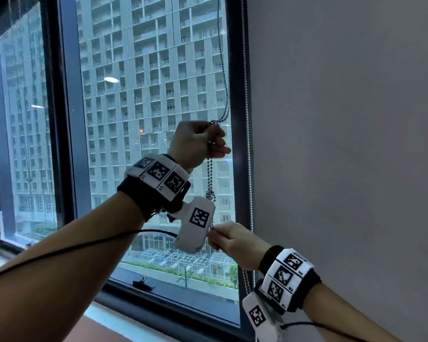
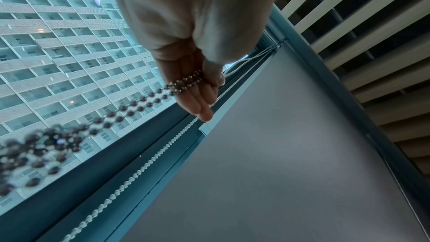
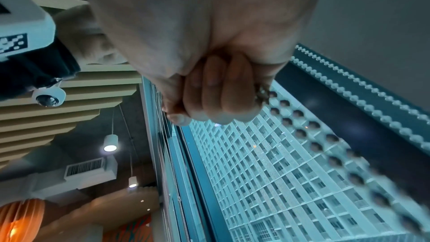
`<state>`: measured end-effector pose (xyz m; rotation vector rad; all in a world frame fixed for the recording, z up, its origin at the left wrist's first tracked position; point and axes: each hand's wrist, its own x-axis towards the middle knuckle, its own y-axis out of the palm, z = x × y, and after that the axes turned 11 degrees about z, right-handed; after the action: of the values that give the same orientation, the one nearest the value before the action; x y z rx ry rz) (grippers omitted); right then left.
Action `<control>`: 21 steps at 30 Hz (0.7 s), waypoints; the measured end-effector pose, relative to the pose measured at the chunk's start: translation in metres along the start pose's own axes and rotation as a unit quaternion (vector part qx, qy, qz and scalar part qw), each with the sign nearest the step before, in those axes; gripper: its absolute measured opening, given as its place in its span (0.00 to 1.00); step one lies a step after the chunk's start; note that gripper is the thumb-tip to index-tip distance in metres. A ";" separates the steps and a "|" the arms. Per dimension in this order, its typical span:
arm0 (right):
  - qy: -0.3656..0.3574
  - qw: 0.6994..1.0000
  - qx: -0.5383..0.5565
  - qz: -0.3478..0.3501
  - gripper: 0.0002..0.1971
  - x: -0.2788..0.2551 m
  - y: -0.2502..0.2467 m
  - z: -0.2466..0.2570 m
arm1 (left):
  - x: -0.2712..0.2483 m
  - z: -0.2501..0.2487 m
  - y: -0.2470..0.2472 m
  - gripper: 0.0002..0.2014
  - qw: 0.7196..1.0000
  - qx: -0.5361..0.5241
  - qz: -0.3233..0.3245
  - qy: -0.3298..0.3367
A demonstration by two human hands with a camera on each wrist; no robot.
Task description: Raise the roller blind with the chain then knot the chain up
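The dark bead chain (image 1: 223, 70) drops from the top of the window into my left hand (image 1: 214, 144), which grips it in a fist at chest height. Below the fist the doubled chain hangs to a bunched knot (image 1: 210, 194). My right hand (image 1: 214, 233) is lower down and pinches the chain's bottom end, partly hidden behind the left wrist camera. In the left wrist view the chain (image 2: 139, 103) runs across my fingers (image 2: 197, 97) towards the blurred knot (image 2: 46, 144). In the right wrist view my curled fingers (image 3: 221, 97) hold the beads (image 3: 302, 132).
A grey roller blind (image 1: 344, 119) hangs lowered just to the right, with its own pale bead chain (image 1: 245, 95) along the dark window frame (image 1: 235, 169). The window sill (image 1: 124, 319) lies below my arms. A black cable (image 1: 84, 245) trails from the left wrist.
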<state>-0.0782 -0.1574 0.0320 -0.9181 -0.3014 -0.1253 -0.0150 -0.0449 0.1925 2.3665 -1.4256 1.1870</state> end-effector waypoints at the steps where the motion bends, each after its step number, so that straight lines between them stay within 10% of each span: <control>1: 0.007 1.000 0.014 0.003 0.18 -0.002 0.000 -0.001 | -0.001 0.002 -0.002 0.12 1.000 -0.001 -0.003 -0.003; 6: 0.026 0.995 0.079 0.050 0.16 -0.006 -0.013 0.000 | -0.006 0.002 -0.010 0.14 0.997 0.026 0.045 -0.058; 11: -0.011 0.992 -0.013 -0.128 0.28 -0.002 -0.060 0.034 | -0.008 0.015 -0.023 0.28 0.971 0.192 0.089 -0.107; 17: 0.170 0.933 -0.301 -0.102 0.44 0.003 -0.093 0.085 | -0.022 0.033 -0.043 0.44 0.819 0.521 0.176 -0.165; 21: 0.026 0.897 -0.358 -0.259 0.28 0.004 -0.080 0.113 | -0.038 0.038 -0.062 0.43 0.807 0.510 0.191 -0.228</control>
<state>-0.1159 -0.1157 0.1583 -1.5454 -0.4587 -0.7943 0.0457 -0.0030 0.1573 3.3494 -1.7383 1.9692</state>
